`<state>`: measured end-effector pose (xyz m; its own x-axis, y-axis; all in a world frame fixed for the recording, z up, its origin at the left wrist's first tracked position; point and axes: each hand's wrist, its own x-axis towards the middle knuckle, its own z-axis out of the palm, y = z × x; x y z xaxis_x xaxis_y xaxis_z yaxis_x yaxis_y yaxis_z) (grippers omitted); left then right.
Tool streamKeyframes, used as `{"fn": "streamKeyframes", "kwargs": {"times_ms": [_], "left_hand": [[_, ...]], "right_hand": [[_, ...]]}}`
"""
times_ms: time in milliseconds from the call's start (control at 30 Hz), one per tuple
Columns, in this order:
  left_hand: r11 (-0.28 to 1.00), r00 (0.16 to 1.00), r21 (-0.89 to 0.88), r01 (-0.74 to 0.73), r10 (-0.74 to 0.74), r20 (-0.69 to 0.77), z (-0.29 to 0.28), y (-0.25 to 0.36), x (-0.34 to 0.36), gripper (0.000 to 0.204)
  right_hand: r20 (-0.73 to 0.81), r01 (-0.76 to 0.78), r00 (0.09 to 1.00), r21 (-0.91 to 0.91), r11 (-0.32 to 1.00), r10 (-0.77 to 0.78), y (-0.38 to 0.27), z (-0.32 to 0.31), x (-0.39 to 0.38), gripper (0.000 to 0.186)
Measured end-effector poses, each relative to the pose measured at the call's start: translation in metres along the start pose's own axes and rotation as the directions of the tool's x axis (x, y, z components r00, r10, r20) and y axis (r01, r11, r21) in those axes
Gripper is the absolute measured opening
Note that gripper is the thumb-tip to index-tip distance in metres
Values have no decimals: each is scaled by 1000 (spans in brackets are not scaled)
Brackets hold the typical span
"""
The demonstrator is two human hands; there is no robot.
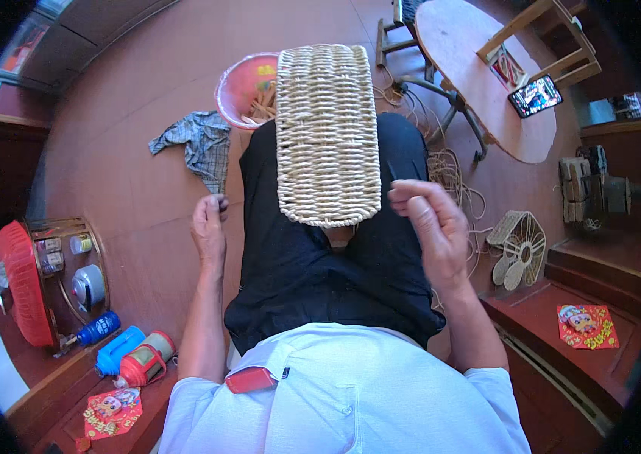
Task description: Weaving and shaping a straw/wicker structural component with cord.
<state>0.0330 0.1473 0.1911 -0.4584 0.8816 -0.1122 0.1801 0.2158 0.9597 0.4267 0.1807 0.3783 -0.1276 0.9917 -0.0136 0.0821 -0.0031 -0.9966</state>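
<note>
A woven rectangular straw mat lies lengthwise on my lap, over black trousers. My left hand hangs beside my left thigh with fingertips pinched together near the edge of the trousers; whether it holds a thin strand I cannot tell. My right hand hovers to the right of the mat's near end, fingers loosely curled, thumb and fingers close as if pinching something thin that is not visible.
A pink basin with straw pieces stands beyond my knees. A checked cloth lies on the floor. Loose cord is under a round wooden table holding a phone. A half-woven frame lies right.
</note>
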Motion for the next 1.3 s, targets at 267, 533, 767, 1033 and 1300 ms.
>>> {"fn": "streamKeyframes", "kwargs": {"times_ms": [267, 533, 767, 1033, 1300], "left_hand": [[969, 897, -148, -200, 242, 369, 59, 154, -70, 46], [954, 918, -2, -298, 288, 273, 79, 151, -63, 40], [931, 900, 134, -338, 278, 337, 97, 155, -61, 32], [882, 838, 157, -445, 348, 421, 104, 153, -66, 29], [954, 918, 118, -274, 224, 326, 109, 139, -65, 37]], "right_hand": [[252, -15, 967, -46, 999, 27, 12, 26, -2, 35], [-3, -73, 996, 582, 810, 92, 17, 2, 40, 29], [-10, -9, 1000, 711, 703, 23, 33, -32, 50, 13], [-7, -83, 985, 861, 502, 175, 21, -49, 70, 5], [-4, -98, 965, 921, 377, 260, 22, -31, 107, 14]]}}
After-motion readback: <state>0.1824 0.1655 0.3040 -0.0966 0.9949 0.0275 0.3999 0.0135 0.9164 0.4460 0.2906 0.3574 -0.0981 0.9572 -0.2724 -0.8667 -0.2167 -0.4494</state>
